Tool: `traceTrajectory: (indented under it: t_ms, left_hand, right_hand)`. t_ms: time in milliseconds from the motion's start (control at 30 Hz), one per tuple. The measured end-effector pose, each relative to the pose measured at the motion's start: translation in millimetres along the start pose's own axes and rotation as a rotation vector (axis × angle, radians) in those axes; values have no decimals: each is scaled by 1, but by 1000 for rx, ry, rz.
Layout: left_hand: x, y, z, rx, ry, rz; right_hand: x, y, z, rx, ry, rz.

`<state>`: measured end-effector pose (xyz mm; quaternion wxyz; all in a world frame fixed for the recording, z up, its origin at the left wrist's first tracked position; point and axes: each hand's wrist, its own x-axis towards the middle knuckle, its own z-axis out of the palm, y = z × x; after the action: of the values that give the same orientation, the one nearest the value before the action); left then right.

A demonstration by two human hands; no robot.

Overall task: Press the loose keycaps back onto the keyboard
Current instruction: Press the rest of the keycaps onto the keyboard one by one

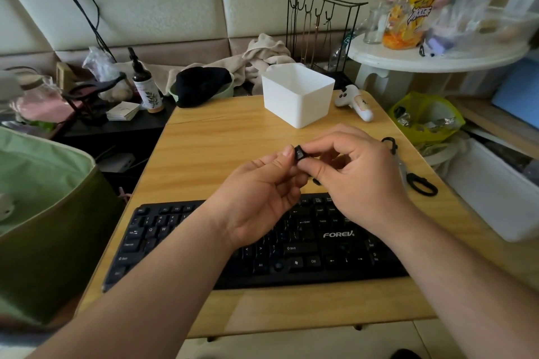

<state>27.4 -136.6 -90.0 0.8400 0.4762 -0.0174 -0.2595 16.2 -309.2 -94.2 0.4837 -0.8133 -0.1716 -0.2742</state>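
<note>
1. both hands raised above the desk (pixel 204 137); right hand (pixel 358 175) pinches a black keycap (pixel 299 152), left hand (pixel 259 189) fingertips touching it at its 9 o'clock.
2. keyboard (pixel 175 236) lies at 6 o'clock of the keycap, well apart.
3. risk: the light two-handed grip may slip, dropping the keycap among the keys.
4. risk: a tilted or misoriented keycap would likely jam when pressed.

Bare table (pixel 210 148) between keyboard (pixel 306 242) and white bin (pixel 297 96)
</note>
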Motion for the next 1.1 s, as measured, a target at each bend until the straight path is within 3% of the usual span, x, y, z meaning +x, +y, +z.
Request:
traceTrajectory:
  t_ms: [233, 633, 933, 1100]
  left_hand:
    - [-3, 17, -5, 289, 1, 99]
    - [-11, 38, -27, 606, -23, 180]
    - [-16, 47, -48, 1086, 114, 269]
    - [-19, 46, -57, 1178, 100, 296]
  right_hand:
    - [8, -4, -2, 37, -159, -14]
    - [13, -4, 16, -79, -81, -94]
    - [21, -9, 19, -116, -315, -42]
    - [22, -10, 28, -167, -353, -38]
